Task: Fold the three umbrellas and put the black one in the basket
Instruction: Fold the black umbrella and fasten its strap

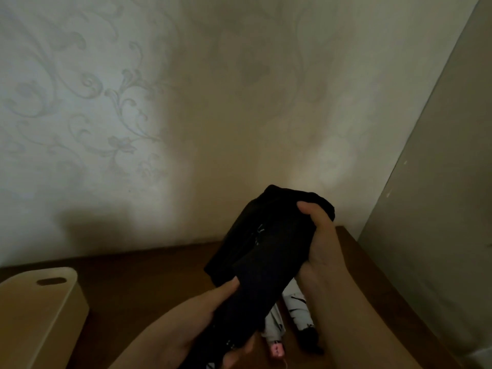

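Both hands are on the black umbrella (pixel 266 251), held up off the table (pixel 138 265) and slanting from low near the body up and away toward the wall (pixel 186 102). Nearest the camera, the left hand (pixel 197 323) wraps the lower, narrower end, fingers curled round it with the thumb laid along the fabric. Farther up, the right hand (pixel 319 241) clasps the thicker top end from the right side, thumb hooked over the bunched canopy; the rest of its fingers are hidden behind the cloth.

My reading is that the black one is in the gathering stage: the canopy looks collapsed but loose and bulky at the top, not yet wound tight. The next move likely calls for the right hand to twist and smooth the folds while the left keeps the handle end steady, then to fasten the strap, which I cannot make out in this dim light.

Below the hands, on the table, lie two pale umbrellas (pixel 295 310) that look already folded, one with a pinkish end. The basket (pixel 40 315), beige with a slot handle, stands at the left, well apart from the black umbrella.
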A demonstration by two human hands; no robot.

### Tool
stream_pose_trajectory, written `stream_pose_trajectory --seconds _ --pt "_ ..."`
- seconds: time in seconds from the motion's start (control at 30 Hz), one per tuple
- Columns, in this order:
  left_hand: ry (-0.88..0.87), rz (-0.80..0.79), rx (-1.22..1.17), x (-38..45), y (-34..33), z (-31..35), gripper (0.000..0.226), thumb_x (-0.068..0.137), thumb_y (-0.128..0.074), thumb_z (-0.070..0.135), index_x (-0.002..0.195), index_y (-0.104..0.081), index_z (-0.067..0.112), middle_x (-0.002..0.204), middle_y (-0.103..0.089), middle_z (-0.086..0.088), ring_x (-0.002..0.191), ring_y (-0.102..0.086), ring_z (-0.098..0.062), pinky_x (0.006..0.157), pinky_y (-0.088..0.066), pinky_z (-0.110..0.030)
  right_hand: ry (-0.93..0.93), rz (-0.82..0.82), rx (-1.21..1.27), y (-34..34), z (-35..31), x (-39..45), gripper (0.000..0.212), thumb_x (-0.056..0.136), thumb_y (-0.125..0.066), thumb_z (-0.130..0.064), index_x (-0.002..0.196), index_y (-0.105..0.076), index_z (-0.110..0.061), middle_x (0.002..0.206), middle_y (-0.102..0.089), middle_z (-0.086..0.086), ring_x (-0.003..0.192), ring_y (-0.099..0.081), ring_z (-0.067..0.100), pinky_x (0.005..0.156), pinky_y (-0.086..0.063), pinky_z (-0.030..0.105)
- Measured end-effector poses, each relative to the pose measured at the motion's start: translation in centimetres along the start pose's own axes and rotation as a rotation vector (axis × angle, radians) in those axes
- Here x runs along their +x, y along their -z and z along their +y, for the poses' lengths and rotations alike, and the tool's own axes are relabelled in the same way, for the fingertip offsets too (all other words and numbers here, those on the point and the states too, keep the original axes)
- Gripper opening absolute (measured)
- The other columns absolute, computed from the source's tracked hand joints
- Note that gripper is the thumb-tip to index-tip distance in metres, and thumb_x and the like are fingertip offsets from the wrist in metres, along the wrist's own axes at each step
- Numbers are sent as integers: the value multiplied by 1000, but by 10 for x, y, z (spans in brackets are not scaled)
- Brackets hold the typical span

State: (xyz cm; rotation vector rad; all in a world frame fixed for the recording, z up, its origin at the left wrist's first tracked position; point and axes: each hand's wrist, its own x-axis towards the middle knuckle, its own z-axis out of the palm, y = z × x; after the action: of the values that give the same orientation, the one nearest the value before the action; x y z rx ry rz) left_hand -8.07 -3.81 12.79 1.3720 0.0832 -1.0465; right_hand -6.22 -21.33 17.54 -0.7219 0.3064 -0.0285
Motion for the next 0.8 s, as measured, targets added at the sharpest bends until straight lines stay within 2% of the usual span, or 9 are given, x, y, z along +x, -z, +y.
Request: stream_pose_trajectory --seconds 0.07,0.17,0.23,0.3,0.4,0.5,0.6,0.7,0.8 --pt "-13 51 57 -5 -6 4 65 92 -38 54 63 -72 7 52 -64 -6 32 -54 -10 40 -46 -19 7 45 -47 0 1 4 22 79 -66 -27 91 -69 -10 80 -74 9 75 -70 25 66 -52 34" --pt "-96 127 123 -9 -7 4 65 97 -43 57 77 -69 2 57 -69 -11 35 -58 -15 44 -49 -23 56 138 -179 2 11 12 62 65 -73 -50 115 -63 -15 103 -71 9 91 -69 26 73 -57 37" --pt "-156 223 156 -6 -5 1 93 65 -58 81 104 -68 -3 80 -75 -19 49 -64 -23 61 -54 -32 109 149 -310 1 22 9 84 57 -69 -67 127 -54 -21 115 -66 6 98 -67 25 77 -57 40" --pt "-149 344 151 11 2 -5 120 41 -54 92 112 -69 -3 92 -76 -22 60 -65 -27 73 -51 -40 89 101 -374 3 33 4 97 51 -67 -76 133 -46 -30 124 -60 4 105 -62 26 87 -54 46" --pt "-197 427 138 10 -8 -2 88 72 -54 79 105 -66 -1 96 -75 -28 66 -64 -29 71 -50 -40 103 38 -325 4 40 -2 73 61 -72 -55 127 -52 -30 119 -64 2 104 -64 25 87 -54 46" --pt "-319 492 213 12 -14 -8 49 98 -55 51 87 -55 3 73 -69 -20 51 -60 -24 59 -51 -33 171 56 -323 1 39 -1 33 74 -74 -29 105 -63 -29 106 -70 1 95 -68 22 81 -57 40" --pt "-368 560 350 8 -16 -8 46 101 -57 43 72 -51 8 45 -58 0 33 -55 -11 40 -47 -21 154 143 -315 -3 43 1 43 73 -78 -19 112 -62 -21 106 -69 5 95 -66 25 83 -56 42" --pt "-368 509 427 8 -10 -10 46 98 -57 49 81 -61 6 55 -64 -3 40 -60 -10 47 -50 -22 133 217 -248 -1 47 0 45 73 -77 -10 115 -61 -13 104 -68 10 93 -66 29 80 -56 43" --pt "-262 240 334 6 3 -1 51 82 -55 60 100 -64 13 66 -73 3 54 -68 -11 56 -54 -21 110 199 -190 0 46 0 37 76 -74 -7 111 -63 -11 102 -68 12 91 -66 31 72 -57 40"
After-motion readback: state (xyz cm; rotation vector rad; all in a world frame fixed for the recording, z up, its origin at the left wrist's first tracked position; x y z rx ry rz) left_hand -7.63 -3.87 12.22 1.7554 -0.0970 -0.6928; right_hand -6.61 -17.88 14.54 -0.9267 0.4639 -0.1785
